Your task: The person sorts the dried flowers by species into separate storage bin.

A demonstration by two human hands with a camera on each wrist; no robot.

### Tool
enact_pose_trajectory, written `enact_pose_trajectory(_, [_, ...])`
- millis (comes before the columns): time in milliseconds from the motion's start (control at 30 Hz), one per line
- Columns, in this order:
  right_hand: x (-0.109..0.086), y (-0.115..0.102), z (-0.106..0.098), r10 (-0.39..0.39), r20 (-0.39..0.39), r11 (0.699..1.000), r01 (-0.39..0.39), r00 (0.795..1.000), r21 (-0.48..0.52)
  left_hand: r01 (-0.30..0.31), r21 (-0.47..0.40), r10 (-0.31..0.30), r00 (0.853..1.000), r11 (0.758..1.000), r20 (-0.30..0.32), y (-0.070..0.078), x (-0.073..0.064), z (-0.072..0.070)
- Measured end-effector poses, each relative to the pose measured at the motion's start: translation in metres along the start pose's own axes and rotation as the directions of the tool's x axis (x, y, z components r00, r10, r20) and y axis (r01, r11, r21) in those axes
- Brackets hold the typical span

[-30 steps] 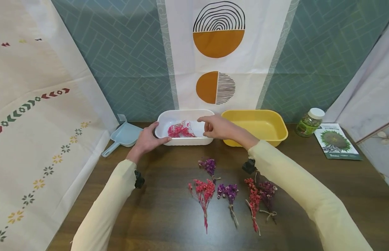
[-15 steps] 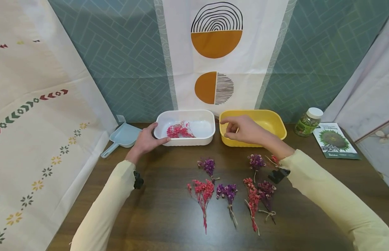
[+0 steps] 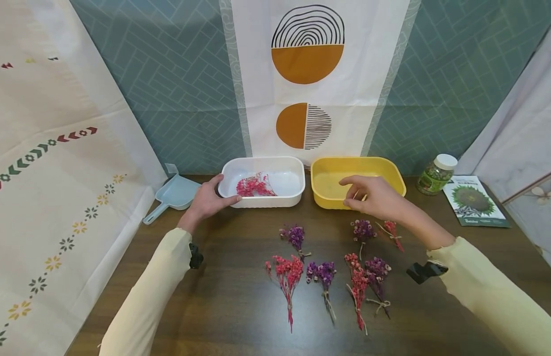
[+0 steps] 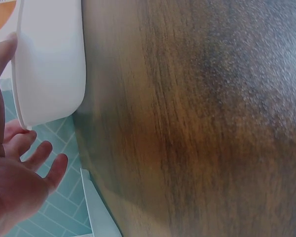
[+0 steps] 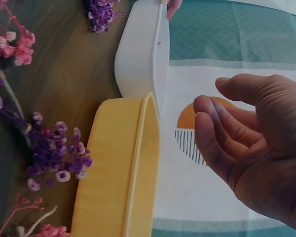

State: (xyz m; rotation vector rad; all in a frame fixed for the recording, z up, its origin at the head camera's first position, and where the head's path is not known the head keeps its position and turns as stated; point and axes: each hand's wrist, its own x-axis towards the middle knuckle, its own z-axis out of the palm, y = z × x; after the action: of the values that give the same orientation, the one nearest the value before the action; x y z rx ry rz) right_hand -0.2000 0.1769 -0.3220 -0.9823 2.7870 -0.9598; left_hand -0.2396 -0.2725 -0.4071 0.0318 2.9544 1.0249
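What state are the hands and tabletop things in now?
White tub: upright, pink flowers inside.
Yellow tub: upright, no flowers visible inside.
Left hand: gripping white tub's left end.
Right hand: loosely curled, holding nothing.
Seven flower bunches: lying on table.
Jar: lid on.
Packet: lying flat.
Dustpan: untouched.

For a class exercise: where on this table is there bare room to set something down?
A wide bare patch lies between the left sleeve and front pink bunch; a narrower one between the small red bunch and printed packet. It's crowded where the long red bunch and its purple neighbour lie close.
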Motion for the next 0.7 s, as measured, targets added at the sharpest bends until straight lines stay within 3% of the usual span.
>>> enact_pose_trajectory(400, [-0.046, 0.017, -0.011, 0.151, -0.028, 0.988, -0.151, 0.988, 0.021, -0.017, 0.003, 0.017, 1.0, 1.0, -0.015, -0.001, -0.001, 0.0])
enact_pose_trajectory(700, [-0.076, 0.033, -0.015, 0.278, -0.033, 0.958, -0.275, 0.96, 0.076, -0.018, 0.013, 0.018, 1.0, 1.0, -0.011, -0.001, 0.0, 0.002])
